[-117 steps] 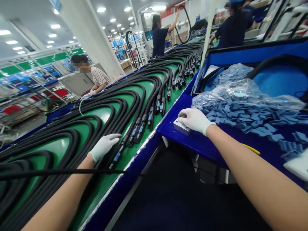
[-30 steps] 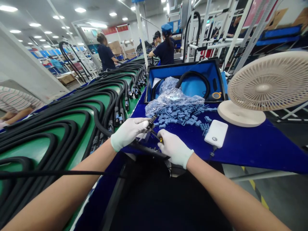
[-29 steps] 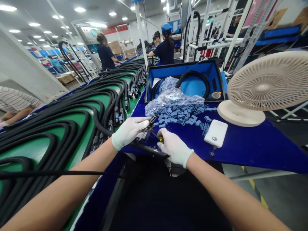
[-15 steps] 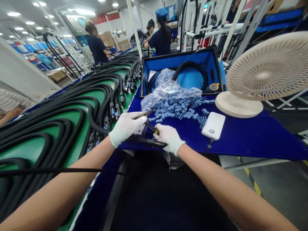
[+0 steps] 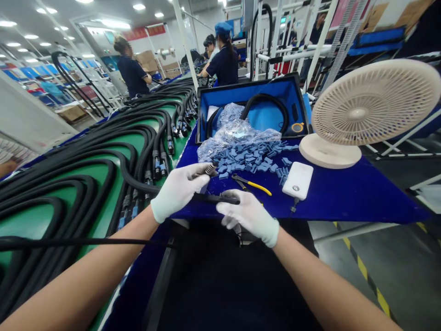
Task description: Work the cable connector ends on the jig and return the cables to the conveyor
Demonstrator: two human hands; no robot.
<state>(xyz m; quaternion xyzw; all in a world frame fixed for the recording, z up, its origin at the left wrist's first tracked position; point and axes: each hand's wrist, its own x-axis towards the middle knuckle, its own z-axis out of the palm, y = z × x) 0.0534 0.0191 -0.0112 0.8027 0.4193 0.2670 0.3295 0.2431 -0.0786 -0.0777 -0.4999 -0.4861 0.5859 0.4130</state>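
Observation:
My gloved left hand (image 5: 182,188) is closed around a dark ribbed piece (image 5: 209,169) that looks like a coil, its end poking out past the thumb. Below it runs a black tube (image 5: 206,197), level along the table's front edge. The tube's right end lies between the thumb and fingers of my gloved right hand (image 5: 246,211). Just beyond that hand, pliers (image 5: 258,187) with yellow handles rest on the blue table. Small blue clips (image 5: 246,156) lie heaped behind both hands, partly under clear plastic wrap (image 5: 237,131).
A blue bin (image 5: 251,92) holding a black hose stands at the back. To the right are a white power bank-like box (image 5: 298,180) and a beige fan (image 5: 358,114). Many black hoses (image 5: 103,151) cover the green bench on the left. Co-workers (image 5: 223,59) stand farther off.
The pliers have left my right hand and now lie on the table. That hand has moved onto the black tube's end. My left hand keeps the ribbed piece.

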